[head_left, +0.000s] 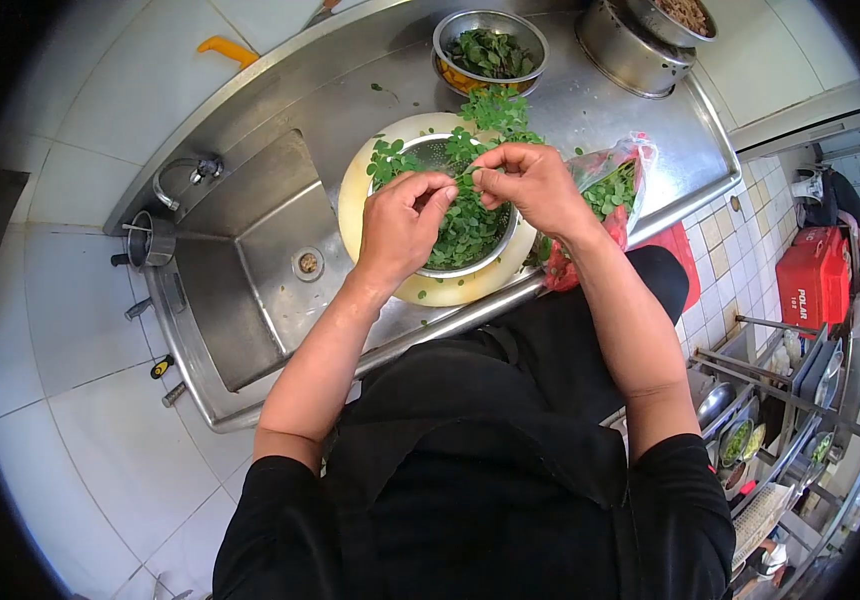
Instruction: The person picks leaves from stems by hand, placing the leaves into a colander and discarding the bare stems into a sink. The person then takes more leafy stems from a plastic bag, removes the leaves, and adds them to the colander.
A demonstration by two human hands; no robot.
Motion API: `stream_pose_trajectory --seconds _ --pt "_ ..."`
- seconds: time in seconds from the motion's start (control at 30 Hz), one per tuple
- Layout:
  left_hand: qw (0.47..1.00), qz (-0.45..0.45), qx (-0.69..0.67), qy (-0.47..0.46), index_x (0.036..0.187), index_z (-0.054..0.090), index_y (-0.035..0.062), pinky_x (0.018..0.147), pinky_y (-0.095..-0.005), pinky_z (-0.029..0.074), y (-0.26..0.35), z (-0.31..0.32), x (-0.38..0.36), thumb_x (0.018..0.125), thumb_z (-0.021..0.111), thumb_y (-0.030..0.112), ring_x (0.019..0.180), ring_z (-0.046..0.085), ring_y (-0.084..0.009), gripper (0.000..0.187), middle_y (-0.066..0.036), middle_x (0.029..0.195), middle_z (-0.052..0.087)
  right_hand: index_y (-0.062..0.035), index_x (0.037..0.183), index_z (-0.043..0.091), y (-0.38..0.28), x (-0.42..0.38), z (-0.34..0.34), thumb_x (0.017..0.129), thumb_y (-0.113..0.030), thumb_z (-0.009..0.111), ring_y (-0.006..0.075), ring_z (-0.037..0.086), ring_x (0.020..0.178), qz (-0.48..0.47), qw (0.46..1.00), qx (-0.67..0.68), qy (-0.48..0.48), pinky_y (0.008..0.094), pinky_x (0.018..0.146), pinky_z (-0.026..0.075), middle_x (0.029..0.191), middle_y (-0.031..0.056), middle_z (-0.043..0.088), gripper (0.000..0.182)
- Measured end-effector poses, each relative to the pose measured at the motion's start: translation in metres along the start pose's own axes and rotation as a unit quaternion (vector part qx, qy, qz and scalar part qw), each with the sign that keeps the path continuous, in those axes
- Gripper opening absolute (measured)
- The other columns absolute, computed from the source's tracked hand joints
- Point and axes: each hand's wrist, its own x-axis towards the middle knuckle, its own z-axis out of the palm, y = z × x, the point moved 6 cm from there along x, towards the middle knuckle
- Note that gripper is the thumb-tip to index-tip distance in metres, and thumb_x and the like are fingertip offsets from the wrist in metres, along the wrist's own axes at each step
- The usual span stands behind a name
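Over a metal colander (467, 270) of small round green leaves (465, 232), both my hands are raised close together. The colander sits on a round, pale yellowish board (354, 205). My right hand (535, 190) is closed in a pinch on a thin leafy green stem (468, 172). Thumb and fingers of my left hand (400, 225) are pinched together just left of it; what they hold, if anything, is too small to make out. More leafy sprigs (498, 112) lie at the colander's far side. A clear and red plastic bag (640, 155) with more greens lies to the right.
A steel sink basin (260, 270) with a faucet (185, 178) is at left. Behind stands a metal bowl (490, 20) of darker leaves, with a metal pot (618, 50) to its right. A yellow-handled tool (228, 48) lies beyond the sink's back edge. A red cooler (812, 275) stands at right.
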Motion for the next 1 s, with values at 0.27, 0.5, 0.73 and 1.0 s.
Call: stream_pose_trajectory --seconds 0.27,0.5,0.73,1.0 --pt "0.998 -0.048 -0.034 0.026 0.098 0.073 -0.0003 0.07 -0.0238 0.049 -0.022 -0.011 -0.004 0.094 0.072 0.012 0.075 0.06 -0.0064 0.013 0.0 0.084 0.07 0.0035 0.107 0.069 0.0 0.004 -0.017 0.094 -0.009 0.069 0.0106 0.066 0.073 -0.017 0.999 0.029 0.022 0.0246 0.069 0.056 0.085 0.0053 0.07 0.018" --pt "0.992 -0.081 -0.087 0.032 0.099 0.074 -0.0005 0.07 -0.0243 0.051 -0.021 -0.02 -0.008 0.093 0.072 0.012 0.073 0.061 -0.0068 0.014 -0.001 0.081 0.07 0.0036 0.107 0.069 0.0 0.003 -0.007 0.094 -0.01 0.071 0.0118 0.067 0.073 0.02 0.999 0.029 -0.014 0.0257 0.07 0.056 0.086 0.0061 0.071 0.019" --pt "0.999 -0.021 -0.036 0.02 0.101 0.073 -0.0011 0.072 -0.0249 0.05 -0.013 -0.017 -0.007 0.094 0.072 0.013 0.078 0.063 -0.0085 0.015 -0.004 0.088 0.071 0.0028 0.107 0.072 0.002 0.0 0.014 0.091 -0.008 0.072 0.0089 0.067 0.071 -0.007 0.998 0.009 -0.061 0.0234 0.066 0.055 0.081 0.0058 0.072 0.02" --pt "0.995 0.047 0.082 0.008 0.1 0.073 0.0003 0.072 -0.0286 0.052 0.003 -0.01 -0.008 0.09 0.072 0.009 0.076 0.067 -0.0172 0.014 -0.01 0.089 0.07 0.0016 0.111 0.071 0.006 -0.001 0.02 0.093 -0.01 0.073 0.0071 0.066 0.073 -0.003 0.998 -0.009 -0.062 0.0223 0.068 0.055 0.084 0.0029 0.071 0.021"
